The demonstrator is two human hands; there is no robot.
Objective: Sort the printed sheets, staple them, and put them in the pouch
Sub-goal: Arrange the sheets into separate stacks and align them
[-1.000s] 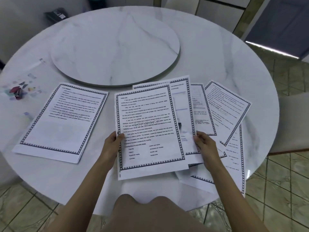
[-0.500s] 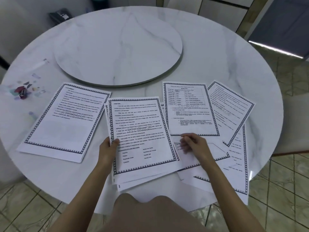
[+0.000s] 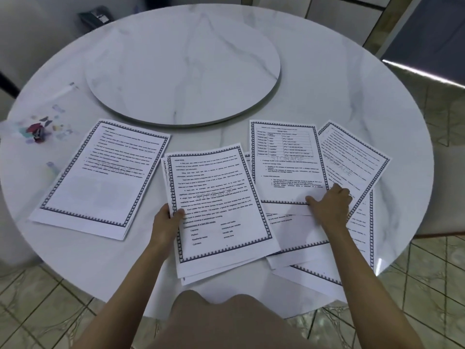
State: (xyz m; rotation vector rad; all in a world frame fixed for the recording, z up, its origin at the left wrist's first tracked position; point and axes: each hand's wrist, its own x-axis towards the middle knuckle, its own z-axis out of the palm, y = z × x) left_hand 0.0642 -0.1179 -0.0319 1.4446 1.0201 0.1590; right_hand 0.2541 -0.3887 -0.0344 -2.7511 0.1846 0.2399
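Printed sheets with dark patterned borders lie on a round marble table (image 3: 314,79). My left hand (image 3: 167,219) grips the left edge of a small stack of text sheets (image 3: 216,197) at the table's front middle, thumb on top. My right hand (image 3: 329,204) rests on the bottom edge of a sheet with a printed table (image 3: 284,162), fingers pressing it down. Further loose sheets (image 3: 352,159) fan out to the right and underneath. A separate pile (image 3: 105,172) lies at the left. A clear pouch (image 3: 32,117) with coloured shapes and a small red stapler (image 3: 37,132) lies at the far left.
A round marble turntable (image 3: 183,64) fills the table's centre. A dark object (image 3: 97,16) sits beyond the far edge. A chair seat (image 3: 450,187) stands at the right. Some sheets overhang the front right edge above a tiled floor (image 3: 427,285).
My left hand has lowered the text stack onto the table and shifted it left. My right hand let go of it and moved right onto the sheet with the printed table.
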